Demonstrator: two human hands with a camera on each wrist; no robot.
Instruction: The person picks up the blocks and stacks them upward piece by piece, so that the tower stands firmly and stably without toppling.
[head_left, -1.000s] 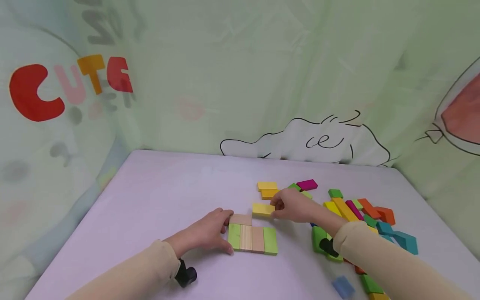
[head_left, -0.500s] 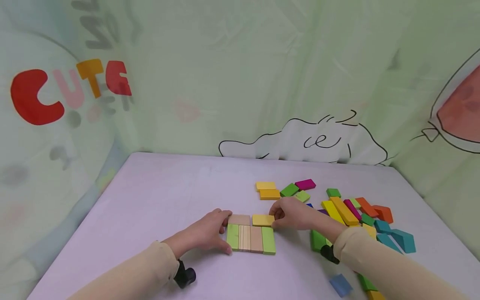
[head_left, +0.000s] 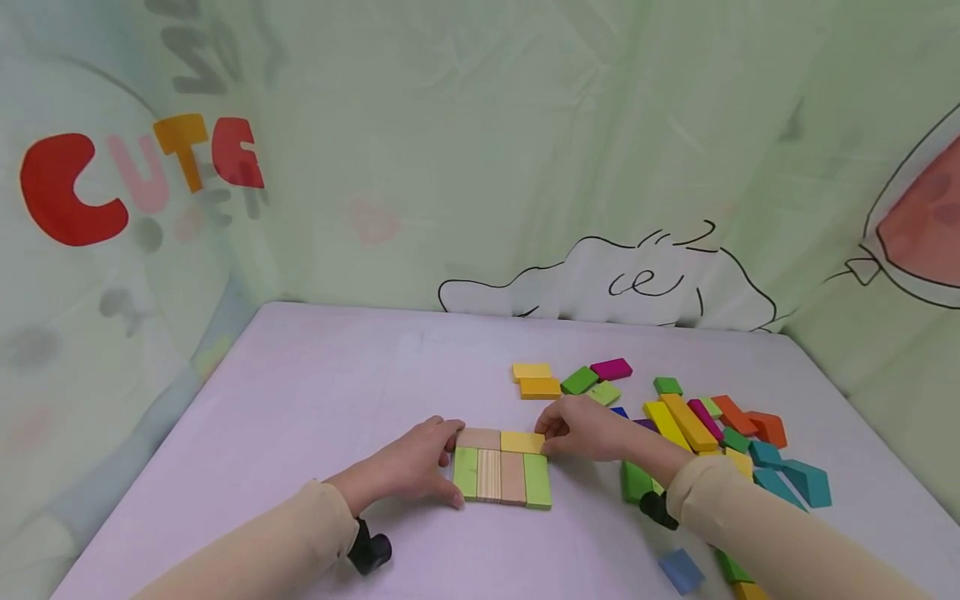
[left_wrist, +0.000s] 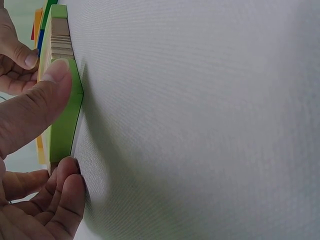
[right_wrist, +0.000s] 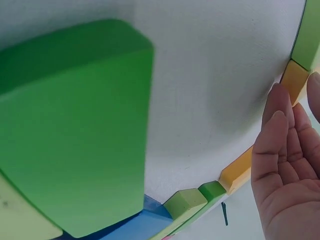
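A flat group of wooden blocks lies in the middle of the table. Its near row has a light green block (head_left: 466, 475), a striped plain block (head_left: 489, 475), a pinkish plain block (head_left: 513, 478) and another light green block (head_left: 537, 481). Behind them a second pinkish block (head_left: 478, 438) and a yellow block (head_left: 517, 442) lie end to end. My left hand (head_left: 412, 461) holds the group's left side, thumb (left_wrist: 47, 97) on the light green block and curled fingers at the back corner. My right hand (head_left: 581, 428) pinches the yellow block's right end.
Two yellow-orange blocks (head_left: 538, 388), a green block (head_left: 580, 380) and a magenta block (head_left: 612, 369) lie farther back. Many coloured blocks, including a teal one (head_left: 807, 482), spread across the right side. A blue block (head_left: 682, 571) lies near the front.
My right hand has brought the yellow block toward me, then left, until it meets the pinkish block behind the near row. My left hand has stayed in place.
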